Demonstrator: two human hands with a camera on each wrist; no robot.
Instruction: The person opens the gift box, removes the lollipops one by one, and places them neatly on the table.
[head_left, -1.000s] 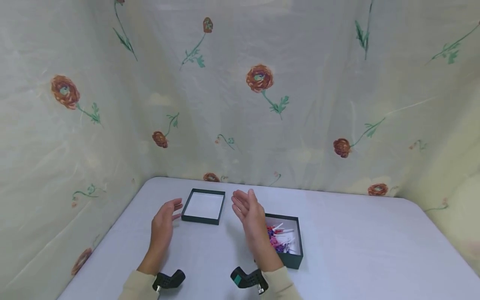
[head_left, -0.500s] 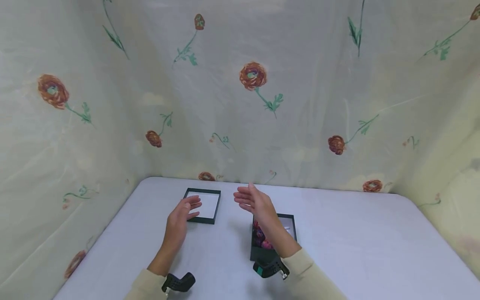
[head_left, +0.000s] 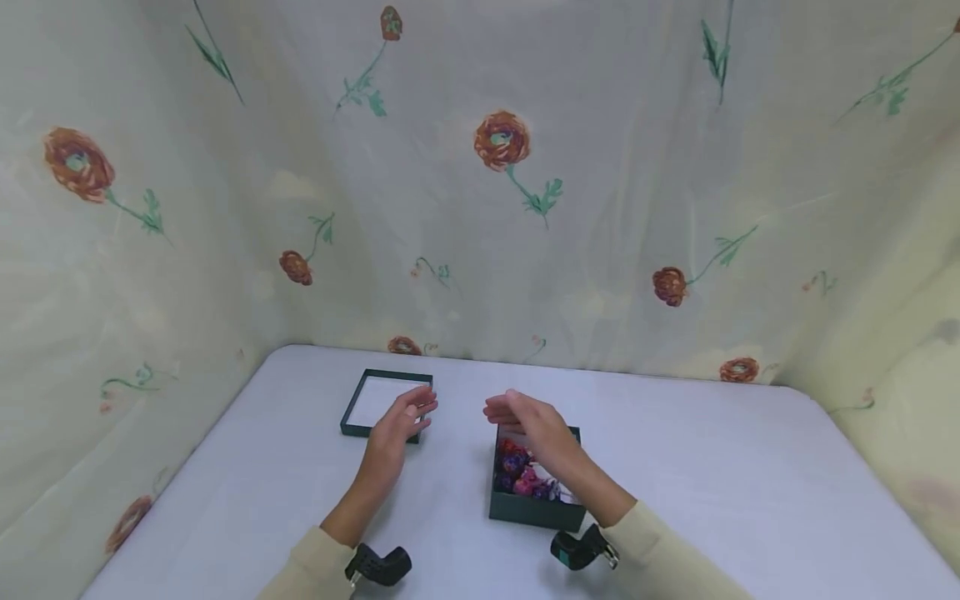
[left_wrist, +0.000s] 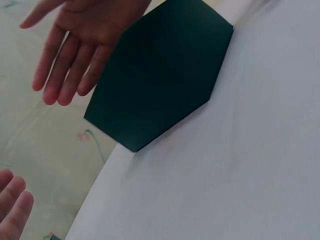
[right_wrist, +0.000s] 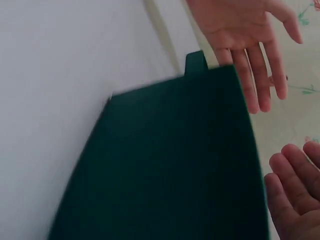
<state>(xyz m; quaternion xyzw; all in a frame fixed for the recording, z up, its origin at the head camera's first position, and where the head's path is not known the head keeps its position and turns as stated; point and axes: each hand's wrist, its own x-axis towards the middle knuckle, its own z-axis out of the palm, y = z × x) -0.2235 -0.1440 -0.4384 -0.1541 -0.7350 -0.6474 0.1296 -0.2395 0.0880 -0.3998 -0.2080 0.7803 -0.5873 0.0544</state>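
Note:
My left hand point(head_left: 393, 429) is held in the air with its fingers straight, in front of the right side of a shallow dark-green lid point(head_left: 356, 431). Nothing is in it. My right hand point(head_left: 542, 432) hovers by a dark-green box point(head_left: 528, 509), its fingers extended toward the left hand and holding nothing. Inside the box lie several lollipops point(head_left: 527, 481) in red, pink and purple wrappers, with white sticks; my right hand and forearm hide part of them. In both wrist views the box's outer wall point(left_wrist: 155, 75) fills much of the picture, and the palms face each other.
A white-covered table point(head_left: 712, 483) stands under both hands, with rounded far corners. Cream curtain point(head_left: 600, 208) printed with orange flowers hangs behind and at both sides. A black wrist mount point(head_left: 381, 567) sits on my left wrist, another point(head_left: 583, 548) on my right.
My left hand has shifted right, from beside the lid to in front of it. My right hand has moved right over the box. The head view has shifted slightly; lid and box appear unmoved.

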